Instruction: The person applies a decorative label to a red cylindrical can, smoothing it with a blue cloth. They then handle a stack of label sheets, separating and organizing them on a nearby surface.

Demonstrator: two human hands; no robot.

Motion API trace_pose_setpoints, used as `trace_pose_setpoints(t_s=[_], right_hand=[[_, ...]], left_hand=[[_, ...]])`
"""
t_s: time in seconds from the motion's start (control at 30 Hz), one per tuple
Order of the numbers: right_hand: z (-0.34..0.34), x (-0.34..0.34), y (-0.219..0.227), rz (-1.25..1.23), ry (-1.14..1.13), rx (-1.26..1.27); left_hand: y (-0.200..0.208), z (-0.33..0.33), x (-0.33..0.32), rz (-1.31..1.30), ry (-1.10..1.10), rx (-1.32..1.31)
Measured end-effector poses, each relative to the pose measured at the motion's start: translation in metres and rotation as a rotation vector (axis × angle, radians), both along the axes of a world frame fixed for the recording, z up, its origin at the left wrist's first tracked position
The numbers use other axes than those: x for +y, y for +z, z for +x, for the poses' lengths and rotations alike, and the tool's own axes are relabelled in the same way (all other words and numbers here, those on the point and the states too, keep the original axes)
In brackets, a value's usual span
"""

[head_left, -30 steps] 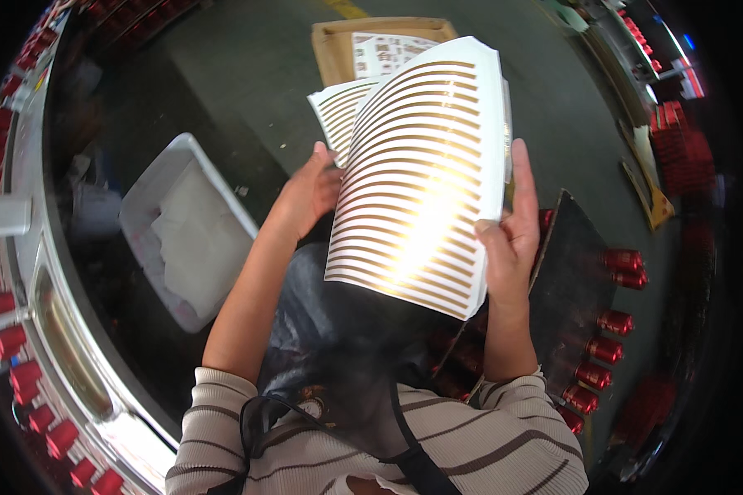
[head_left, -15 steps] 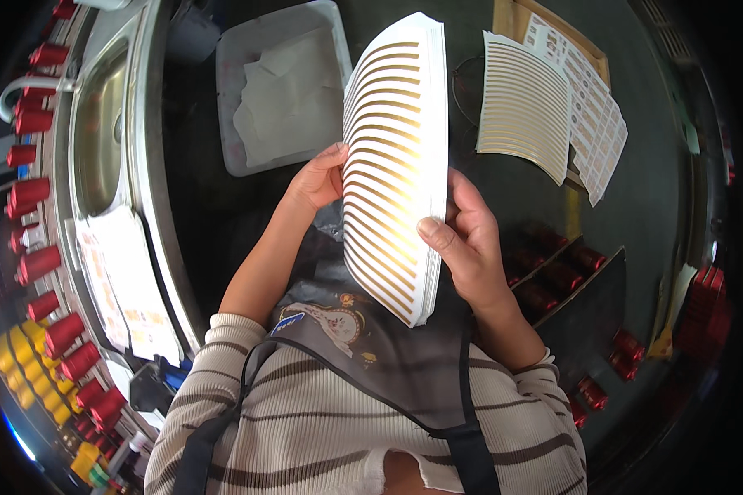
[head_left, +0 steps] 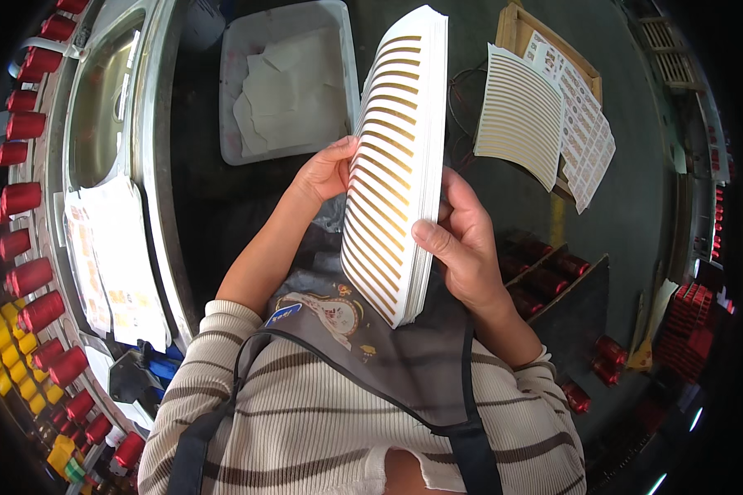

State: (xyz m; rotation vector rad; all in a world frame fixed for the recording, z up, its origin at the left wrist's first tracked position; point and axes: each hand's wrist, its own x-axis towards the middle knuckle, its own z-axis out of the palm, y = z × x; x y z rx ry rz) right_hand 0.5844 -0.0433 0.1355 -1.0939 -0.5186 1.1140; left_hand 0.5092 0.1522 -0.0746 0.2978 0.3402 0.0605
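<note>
Between my hands stands a bowed stack of white sheets (head_left: pixel 392 165) printed with curved gold stripes. My left hand (head_left: pixel 328 167) pinches its left edge at mid-height. On the opposite side my right hand (head_left: pixel 462 235) is closed on the edge, thumb on the front face and fingers behind the stack. The sheet edges fan slightly apart along the right side. My left fingertips are partly hidden behind the paper.
A grey plastic tub (head_left: pixel 348 66) holding pale sheets lies ahead. To the right, a striped sheet (head_left: pixel 516 115) and a patterned sheet (head_left: pixel 590 132) rest over a wooden tray (head_left: pixel 516 23). A sink (head_left: pixel 99 124), printed sheets (head_left: pixel 124 264) and red cylinders (head_left: pixel 26 276) line the left.
The stack has turned slightly and its right edges show more spread. Both hands keep their hold. The surroundings have shifted a little in view.
</note>
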Motion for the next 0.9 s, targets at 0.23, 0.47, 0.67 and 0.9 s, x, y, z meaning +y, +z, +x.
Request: trace_pose_setpoints(t_s=[0.23,0.47,0.67,0.9], right_hand=[[-0.001,0.0,0.001,-0.049,0.008,-0.002],[-0.003,0.003,0.001,-0.046,0.017,0.007],[-0.006,0.005,0.004,-0.076,0.008,-0.027],[-0.007,0.005,0.003,-0.086,0.02,-0.038]], left_hand=[[0.003,-0.001,-0.003,-0.021,0.014,0.009],[-0.005,-0.001,-0.005,-0.038,-0.028,-0.068],[-0.006,-0.001,-0.011,-0.083,-0.027,-0.02],[-0.017,-0.003,-0.012,-0.104,-0.051,-0.034]])
